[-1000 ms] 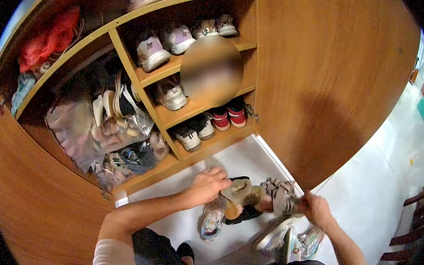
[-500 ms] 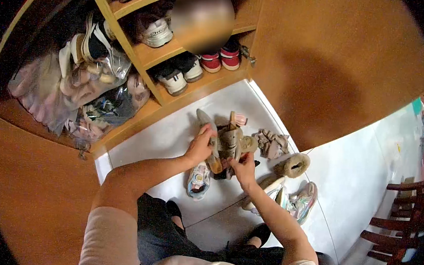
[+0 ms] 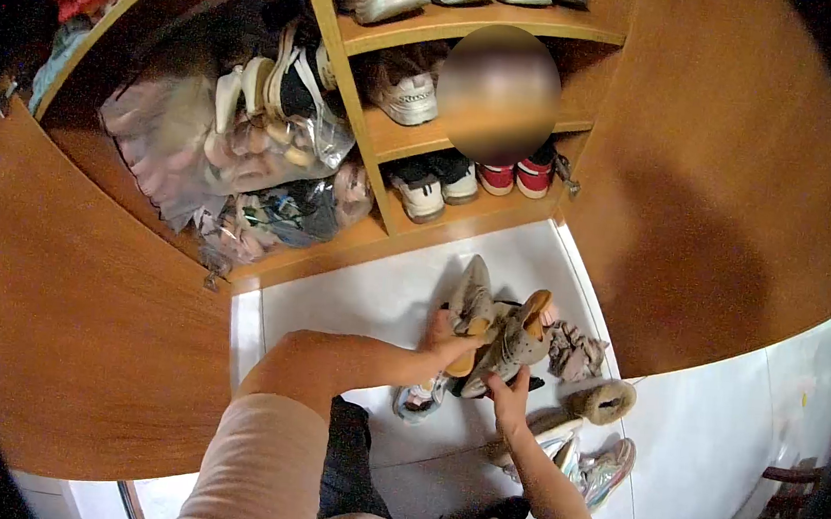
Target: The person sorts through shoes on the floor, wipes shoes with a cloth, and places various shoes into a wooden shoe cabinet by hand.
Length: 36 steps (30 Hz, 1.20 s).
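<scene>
My left hand [image 3: 446, 348] is wrapped around a grey-beige shoe [image 3: 472, 295], which is tilted with one end pointing up towards the cabinet. My right hand [image 3: 509, 400] grips a second grey-beige shoe [image 3: 520, 350] with small dots and a tan part at its upper end. The two shoes are side by side above the floor. Beneath my left hand lies a white and blue shoe [image 3: 416, 402], partly covered. Crumpled grey-beige fabric [image 3: 576, 354] is just right of the held shoes, with a fuzzy brown item [image 3: 609, 404] below it.
A wooden cabinet [image 3: 384, 220] stands ahead, its doors swung wide on both sides. Its shelves carry several shoes, including red ones [image 3: 515, 179]. Plastic bags of shoes [image 3: 275, 190] fill the left compartment. A pale iridescent shoe [image 3: 608, 473] lies on the floor near my right forearm.
The view has swung to the left, so more of the cabinet's left side shows. Both held shoes have been turned, and the right one now leans with its tan part up. Both hands keep their hold.
</scene>
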Available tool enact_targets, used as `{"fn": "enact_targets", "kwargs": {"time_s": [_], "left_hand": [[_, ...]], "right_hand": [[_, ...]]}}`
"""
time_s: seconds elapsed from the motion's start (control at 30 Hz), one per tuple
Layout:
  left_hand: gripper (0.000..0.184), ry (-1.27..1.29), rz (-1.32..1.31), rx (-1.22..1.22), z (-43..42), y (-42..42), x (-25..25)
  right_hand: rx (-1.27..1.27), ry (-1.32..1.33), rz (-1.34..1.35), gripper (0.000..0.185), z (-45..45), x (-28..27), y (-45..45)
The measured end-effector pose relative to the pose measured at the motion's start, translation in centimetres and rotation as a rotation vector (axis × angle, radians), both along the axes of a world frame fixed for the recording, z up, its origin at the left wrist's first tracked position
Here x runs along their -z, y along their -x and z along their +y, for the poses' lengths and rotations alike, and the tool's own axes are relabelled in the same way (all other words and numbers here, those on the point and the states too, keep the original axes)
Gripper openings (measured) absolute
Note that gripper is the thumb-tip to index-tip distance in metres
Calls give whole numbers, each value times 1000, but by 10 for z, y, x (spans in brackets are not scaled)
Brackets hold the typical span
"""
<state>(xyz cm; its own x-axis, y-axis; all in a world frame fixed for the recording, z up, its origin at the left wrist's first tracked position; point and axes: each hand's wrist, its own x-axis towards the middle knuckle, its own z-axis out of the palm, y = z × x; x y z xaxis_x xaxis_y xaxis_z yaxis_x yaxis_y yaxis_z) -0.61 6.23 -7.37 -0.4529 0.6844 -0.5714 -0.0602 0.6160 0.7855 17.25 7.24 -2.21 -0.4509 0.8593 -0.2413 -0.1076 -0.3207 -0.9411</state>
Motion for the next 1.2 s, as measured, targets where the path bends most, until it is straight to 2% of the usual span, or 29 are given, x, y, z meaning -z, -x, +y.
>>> {"fn": "enact_targets", "kwargs": {"time_s": [0.1,0.17,0.27,0.33,0.4,0.47,0.5,0.53,0.6,0.67,0.77,0.83,0.87,0.93,1.0,1.07,1.2], "left_hand": [[73,-285,74,-87,-1,-8,-81],[71,-338,-61,-115,-3,-10,-120],[64,-370,-126,-109,-5,-9,-164],[55,-606,-219,-49,-1,-4,-186],[57,-558,-152,-21,3,6,-203],[58,-671,-266,9,2,12,-218],[57,-650,-268,15,-3,12,-237],[57,-649,-269,21,-2,18,-239],[53,-648,-575,56,0,26,-240],[50,-565,-623,22,-1,32,-243],[51,-608,-508,-8,-6,30,-272],[67,-596,-315,-66,-9,27,-284],[67,-597,-326,-63,-13,23,-289],[60,-658,7,2,-20,10,-292],[60,-629,82,19,-24,-1,-273],[60,-605,-35,58,-20,8,-239],[58,-515,-75,73,-26,10,-229]], "right_hand": [[77,-112,12,47,-5,-30,7],[58,-46,1,48,-2,-49,15],[96,6,48,49,-7,-107,30],[101,-192,-1,50,-7,-133,38],[123,-270,-14,51,-5,-144,44],[156,-366,0,55,-4,-151,50],[164,-392,28,57,-2,-154,53],[171,-392,27,57,-1,-159,57],[182,-343,145,58,-2,-175,61],[192,-430,70,58,-3,-185,64],[195,-450,83,60,3,-200,63],[182,-254,124,62,8,-208,61],[187,-258,114,62,5,-208,63],[200,-492,58,62,-5,-200,71],[249,-605,-58,66,-11,-174,75],[222,-649,-104,67,-14,-170,74],[203,-812,-323,63,-17,-157,72]]}}
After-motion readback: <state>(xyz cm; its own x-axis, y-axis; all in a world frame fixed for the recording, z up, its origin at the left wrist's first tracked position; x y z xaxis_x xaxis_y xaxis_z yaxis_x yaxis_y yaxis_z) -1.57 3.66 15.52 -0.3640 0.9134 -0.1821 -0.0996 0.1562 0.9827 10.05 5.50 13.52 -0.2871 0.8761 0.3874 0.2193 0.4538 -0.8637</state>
